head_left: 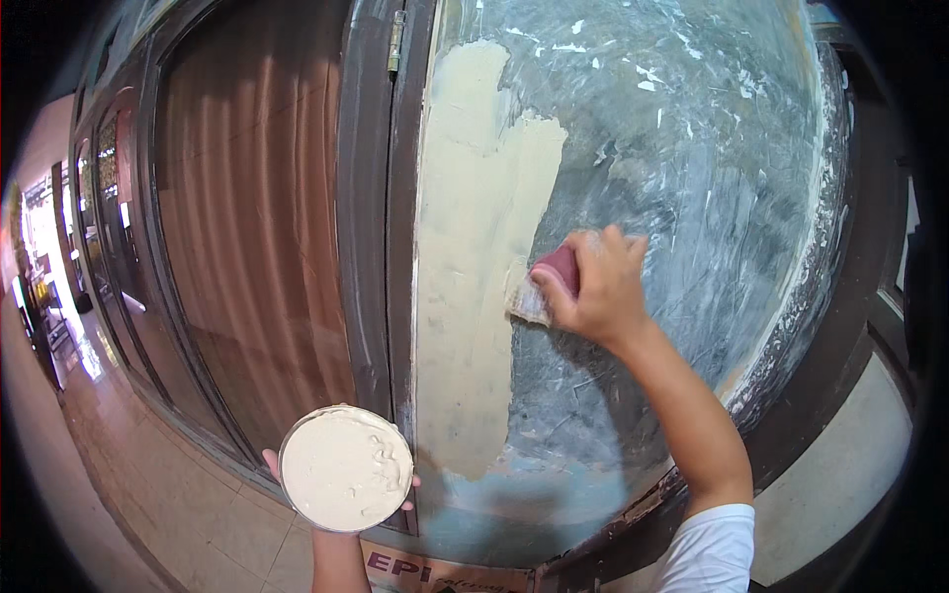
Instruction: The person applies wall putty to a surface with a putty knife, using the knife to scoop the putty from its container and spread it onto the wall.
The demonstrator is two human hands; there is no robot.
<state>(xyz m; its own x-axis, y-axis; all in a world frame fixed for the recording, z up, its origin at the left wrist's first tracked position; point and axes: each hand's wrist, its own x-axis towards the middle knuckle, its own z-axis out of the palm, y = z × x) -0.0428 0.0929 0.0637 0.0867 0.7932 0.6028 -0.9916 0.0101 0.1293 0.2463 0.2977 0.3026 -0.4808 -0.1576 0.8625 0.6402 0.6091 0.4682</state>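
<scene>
My right hand point(605, 287) grips a putty knife point(531, 300) with a dark red handle. Its blade, smeared with cream paste, touches the wall at the ragged edge of a cream putty coat point(470, 257). To the right of that edge the wall point(682, 227) is bare grey with white flecks. Low in front of me, my left hand point(271, 463) supports a round, shallow container of cream putty point(341, 469) from beneath, fingertips showing at both sides. The putty's surface is mostly smooth, with ridges at its right; the palm is hidden under the container.
A dark door frame point(371, 198) with a hinge point(396, 42) borders the coated strip on the left. Brown curtains point(252, 217) hang behind its glass. Tiled floor point(178, 474) runs along the lower left. A printed sign point(445, 571) lies below the wall; dark framing point(860, 336) stands at right.
</scene>
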